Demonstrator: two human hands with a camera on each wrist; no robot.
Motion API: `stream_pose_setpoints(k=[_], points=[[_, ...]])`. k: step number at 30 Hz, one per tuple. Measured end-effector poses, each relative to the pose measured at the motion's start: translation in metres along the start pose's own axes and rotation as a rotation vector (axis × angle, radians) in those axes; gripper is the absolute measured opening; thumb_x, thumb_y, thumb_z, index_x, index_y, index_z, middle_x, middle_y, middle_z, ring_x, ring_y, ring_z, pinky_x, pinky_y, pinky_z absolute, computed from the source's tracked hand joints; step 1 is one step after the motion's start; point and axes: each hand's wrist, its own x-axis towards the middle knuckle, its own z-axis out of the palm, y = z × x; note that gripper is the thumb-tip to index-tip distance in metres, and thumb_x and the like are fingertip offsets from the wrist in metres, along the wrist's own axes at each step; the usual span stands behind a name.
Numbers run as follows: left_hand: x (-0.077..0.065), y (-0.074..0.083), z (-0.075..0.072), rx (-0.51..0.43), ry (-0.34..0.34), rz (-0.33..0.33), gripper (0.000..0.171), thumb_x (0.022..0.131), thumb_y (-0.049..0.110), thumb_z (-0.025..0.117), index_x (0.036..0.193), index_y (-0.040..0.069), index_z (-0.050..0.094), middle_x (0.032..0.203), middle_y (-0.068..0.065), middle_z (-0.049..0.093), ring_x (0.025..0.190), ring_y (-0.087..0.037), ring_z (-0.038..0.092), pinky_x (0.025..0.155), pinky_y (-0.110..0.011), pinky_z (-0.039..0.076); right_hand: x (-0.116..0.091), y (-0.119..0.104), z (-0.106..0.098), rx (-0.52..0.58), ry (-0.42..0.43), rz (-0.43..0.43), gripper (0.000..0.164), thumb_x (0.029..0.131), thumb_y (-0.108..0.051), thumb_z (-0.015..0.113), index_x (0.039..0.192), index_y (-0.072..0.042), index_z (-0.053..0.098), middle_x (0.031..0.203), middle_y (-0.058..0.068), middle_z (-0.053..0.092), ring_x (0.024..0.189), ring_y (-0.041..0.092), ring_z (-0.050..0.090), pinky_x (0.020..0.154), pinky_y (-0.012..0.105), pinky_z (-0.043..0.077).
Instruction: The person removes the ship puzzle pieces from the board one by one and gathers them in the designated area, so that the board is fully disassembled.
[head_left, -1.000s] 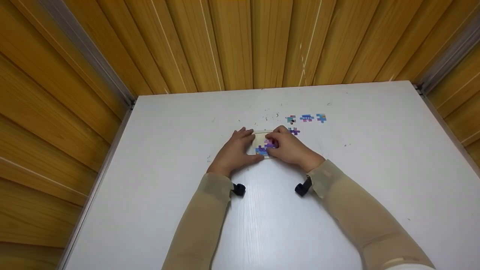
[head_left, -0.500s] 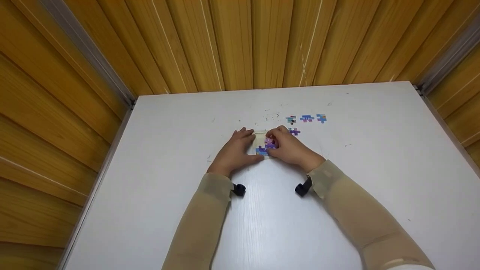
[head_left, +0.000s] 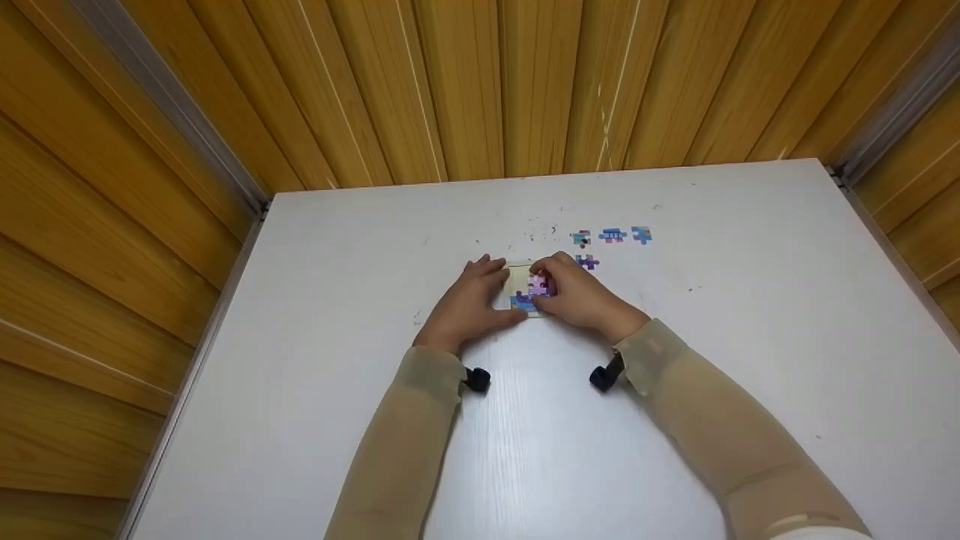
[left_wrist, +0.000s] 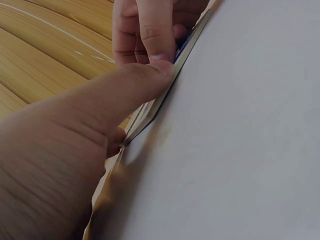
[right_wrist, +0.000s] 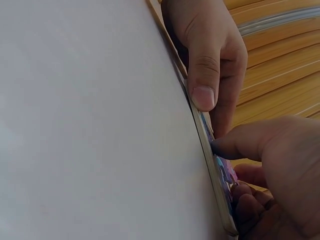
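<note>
A small pale puzzle tray (head_left: 519, 279) lies on the table between both hands. Blue and purple puzzle pieces (head_left: 519, 302) fill its near side, while bare tray shows at its far left. My left hand (head_left: 471, 301) holds the tray's left part, thumb along the near edge and fingers at the far side. In the left wrist view, that thumb rests right on the tray's rim (left_wrist: 161, 102). My right hand (head_left: 583, 298) pinches a pink and purple puzzle piece (head_left: 538, 282) with curled fingers over the tray's right side, hiding that side. The right wrist view shows its thumb against the pieces.
Several loose puzzle pieces lie beyond the right hand: a teal one (head_left: 582, 238), a blue and pink one (head_left: 613, 235), a blue one (head_left: 641, 235) and a purple one (head_left: 588, 262). Wood-look panels (head_left: 465, 90) wall the white table (head_left: 337, 300) at the back and sides.
The right fingers have shifted slightly on the pink piece, and more of its surface shows now. The left hand and the tray stay in place.
</note>
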Motion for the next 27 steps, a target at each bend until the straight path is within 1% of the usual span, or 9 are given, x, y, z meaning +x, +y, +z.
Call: stream_pose_setpoints(k=[7, 12, 22, 27], points=[[0.0003, 0.0008, 0.0003, -0.001, 0.002, -0.005, 0.088, 0.093, 0.053, 0.090, 0.166, 0.014, 0.059, 0.183, 0.003, 0.044, 0.179, -0.030, 0.021, 0.145, -0.051, 0.025, 0.0010, 0.0015, 0.0005, 0.033, 0.023, 0.003, 0.050, 0.105, -0.017, 0.080, 0.150, -0.002, 0.064, 0.126, 0.016, 0.062, 0.103, 0.023, 0.059, 0.090, 0.037, 0.048], [0.0010, 0.0011, 0.0008, 0.010, 0.003, -0.002, 0.088, 0.094, 0.053, 0.090, 0.166, 0.013, 0.059, 0.183, 0.002, 0.044, 0.179, -0.029, 0.021, 0.146, -0.050, 0.025, 0.0013, 0.0024, 0.0005, 0.034, 0.039, 0.006, 0.052, 0.104, -0.017, 0.082, 0.150, -0.002, 0.066, 0.122, 0.015, 0.064, 0.101, 0.024, 0.060, 0.088, 0.036, 0.048], [0.0012, 0.0016, 0.0009, 0.019, 0.000, -0.011, 0.088, 0.094, 0.054, 0.089, 0.166, 0.014, 0.059, 0.183, 0.003, 0.043, 0.179, -0.029, 0.021, 0.146, -0.050, 0.025, 0.0009, 0.0027, 0.0001, 0.039, 0.042, 0.003, 0.048, 0.104, -0.017, 0.082, 0.149, -0.004, 0.071, 0.124, 0.016, 0.064, 0.101, 0.023, 0.059, 0.087, 0.035, 0.048], [0.0006, 0.0006, -0.0001, 0.018, -0.003, 0.012, 0.088, 0.095, 0.053, 0.089, 0.166, 0.012, 0.058, 0.183, 0.001, 0.044, 0.179, -0.027, 0.022, 0.146, -0.050, 0.024, 0.0010, 0.0033, 0.0001, 0.031, 0.039, -0.008, 0.044, 0.104, -0.018, 0.081, 0.145, -0.004, 0.074, 0.125, 0.017, 0.063, 0.102, 0.024, 0.059, 0.088, 0.035, 0.048]])
